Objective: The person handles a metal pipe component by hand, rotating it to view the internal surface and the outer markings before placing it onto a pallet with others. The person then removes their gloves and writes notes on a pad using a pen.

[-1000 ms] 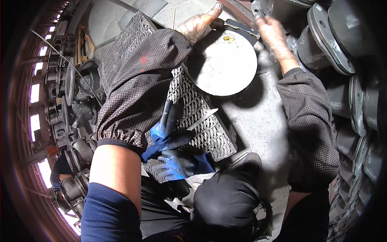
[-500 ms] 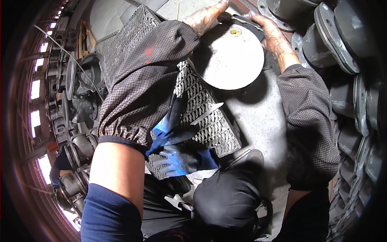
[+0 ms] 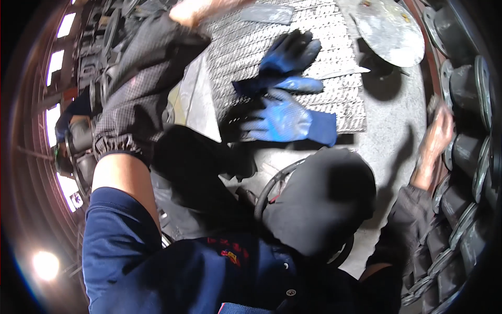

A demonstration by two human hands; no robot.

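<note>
Head view, only one.

Left hand [image 3: 196,8] is at the top edge, mostly cut off by the frame. Only the wrist and heel of the palm show, so can't tell if the fingers are spread or closed on anything. It sits just beyond the far left corner of the metal grating [image 3: 251,52]. The left forearm wears a dark mesh sleeve cover [image 3: 138,89] with a gathered cuff near the elbow.

Right hand [image 3: 436,138] is at the right side, blurred. Fingers look loosely extended, nothing visibly held. It is up against the row of grey flanged pipe fittings [image 3: 465,89] stacked along the right wall; whether it actually touches them is unclear through the blur.

The grating lies flat on the grey floor [image 3: 389,131], upper centre. Two blue work gloves [image 3: 285,118] lie on it, one over the other: the upper one darker, the lower one lighter blue with its cuff hanging over the near edge of the grating. Neither hand is near them. A thin flat metal strip [image 3: 342,70] lies on the grating just right of the gloves.

A round grey metal disc [image 3: 389,31] sits at top right, just off the grating's far right corner, well apart from both hands.

Bottom centre: the person's dark-trousered knee [image 3: 319,209] and navy shirt [image 3: 172,267]. Bright windows [image 3: 57,52] along the left rim.
</note>
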